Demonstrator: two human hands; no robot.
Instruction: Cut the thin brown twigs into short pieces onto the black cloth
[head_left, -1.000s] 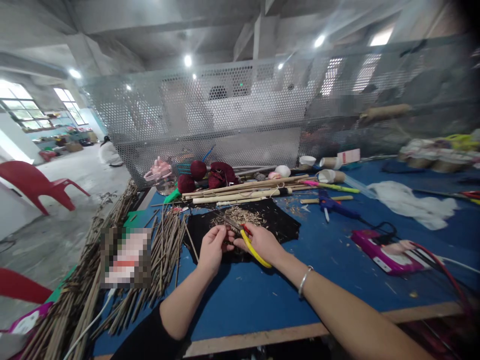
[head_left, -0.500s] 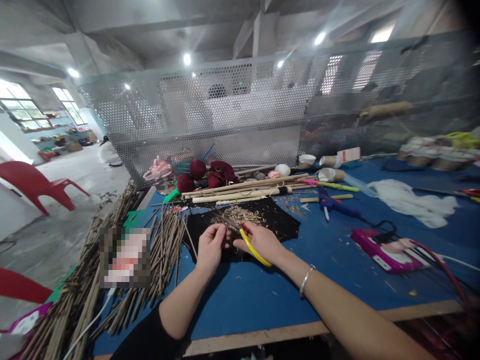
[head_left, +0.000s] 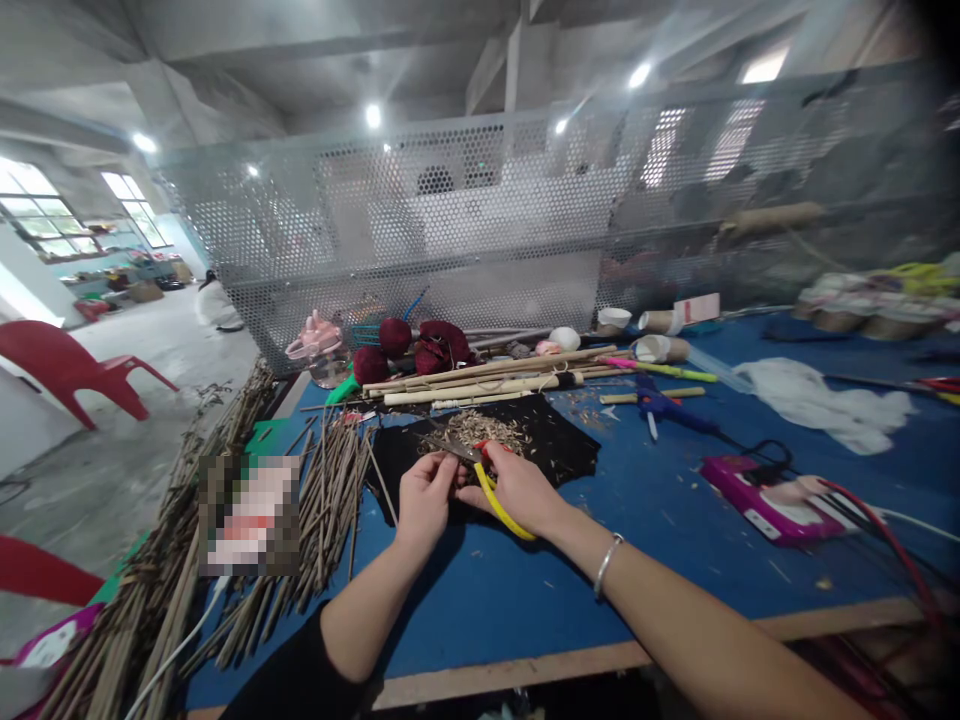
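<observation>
While most things on the blue table [head_left: 487,620] are keeping their places against the frame 0.5 s earlier, the scissors [head_left: 484,480] are sitting slightly further left, and their yellow handle [head_left: 506,516] is hanging a little lower. Right hand [head_left: 525,490]: curling around the handles, also a touch further left; a silver bangle [head_left: 609,566] is circling that wrist. Blades [head_left: 462,452]: pointing away to the left, over the pile of pale chips [head_left: 491,430]; how far apart they are standing, cannot tell. Left hand [head_left: 426,492]: fingers are curling in, thumb and forefinger are pressing together just beside the blades, and the gap between the 2 hands is looking narrower. Whatever the fingertips are pinching is too small or too hidden to tell. Both hands are working over the near part of the black cloth [head_left: 574,452], which is lying under the chips.

Surroundings: loose brown sticks [head_left: 330,490] are lying heaped to the left of the cloth, with 1 thin stick [head_left: 381,480] crossing its left edge. Pale poles [head_left: 487,386] are lying crosswise behind it. A blue glue gun [head_left: 679,414] is resting to the right; a magenta power strip [head_left: 750,515] is lying nearer the table's front edge.
</observation>
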